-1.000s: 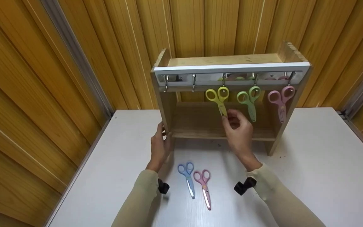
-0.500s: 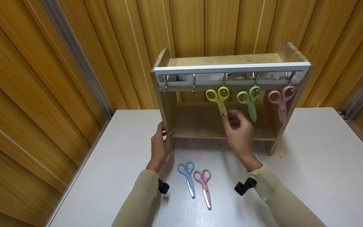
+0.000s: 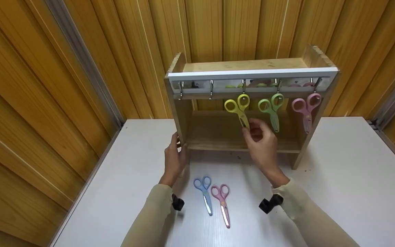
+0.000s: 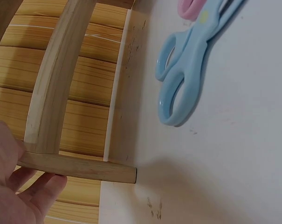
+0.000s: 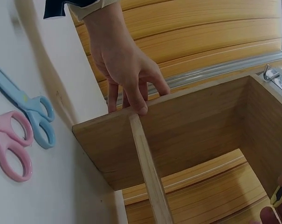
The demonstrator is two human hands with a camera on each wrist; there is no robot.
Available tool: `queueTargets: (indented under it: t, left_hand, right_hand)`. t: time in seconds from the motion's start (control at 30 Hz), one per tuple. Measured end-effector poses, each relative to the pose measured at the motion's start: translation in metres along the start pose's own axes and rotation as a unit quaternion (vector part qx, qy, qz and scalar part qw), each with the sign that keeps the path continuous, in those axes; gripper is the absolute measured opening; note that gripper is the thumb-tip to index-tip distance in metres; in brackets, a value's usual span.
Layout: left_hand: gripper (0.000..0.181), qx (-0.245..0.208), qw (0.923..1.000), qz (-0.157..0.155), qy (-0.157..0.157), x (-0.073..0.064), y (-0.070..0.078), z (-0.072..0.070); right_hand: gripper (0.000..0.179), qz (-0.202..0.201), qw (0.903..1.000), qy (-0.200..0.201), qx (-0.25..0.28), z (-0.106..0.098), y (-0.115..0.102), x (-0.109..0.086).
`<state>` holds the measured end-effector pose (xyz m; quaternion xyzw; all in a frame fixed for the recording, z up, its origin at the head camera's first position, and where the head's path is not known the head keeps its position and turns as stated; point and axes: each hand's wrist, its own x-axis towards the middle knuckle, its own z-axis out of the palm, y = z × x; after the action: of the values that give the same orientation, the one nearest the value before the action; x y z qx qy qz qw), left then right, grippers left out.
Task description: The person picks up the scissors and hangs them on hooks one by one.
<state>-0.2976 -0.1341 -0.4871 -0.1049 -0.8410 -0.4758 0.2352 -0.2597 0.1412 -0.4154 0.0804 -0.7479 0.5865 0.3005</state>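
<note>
Yellow scissors (image 3: 241, 112) hang on the middle hook (image 3: 243, 85), just nudged a hair right, tip pinched by the right hand (image 3: 263, 144)! Left hand (image 3: 173, 161) grips the rack (image 3: 180, 116); blue pair (image 3: 203, 189) and pink pair (image 3: 222, 201) lie near, unhung.

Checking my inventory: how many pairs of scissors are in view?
5: yellow scissors, green scissors and pink scissors at the hook rail; blue scissors and another pink pair on the table.

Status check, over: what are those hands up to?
Right hand pinching lower end of yellow scissors, hung on a hook. Left hand gripping wooden rack. Green scissors hanging alongside, seemingly not blocking.
</note>
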Motion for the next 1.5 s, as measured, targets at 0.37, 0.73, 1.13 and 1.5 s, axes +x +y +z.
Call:
queueTargets:
  t: [0.37, 0.73, 1.13, 1.5]
  left_hand:
    - [0.051, 0.003, 1.0, 0.0, 0.0, 0.0, 0.0, 0.0]
    - [0.052, 0.009, 0.9997, -0.022, -0.006, 0.0, 0.002, 0.0]
    - [0.053, 0.007, 0.9999, -0.009, -0.006, -0.001, 0.0, -0.002]
    - [0.054, 0.0, 0.9999, -0.008, -0.006, -0.001, 0.0, -0.001]
  right_hand:
    - [0.071, 0.032, 0.9907, -0.109, -0.075, -0.014, 0.006, -0.02]
    - [0.084, 0.015, 0.9819, -0.134, -0.133, -0.015, 0.011, -0.056]
    - [0.087, 0.037, 0.9542, -0.214, -0.206, -0.005, 0.01, -0.107]
    - [0.091, 0.033, 0.9244, -0.28, -0.257, 0.003, 0.01, -0.141]
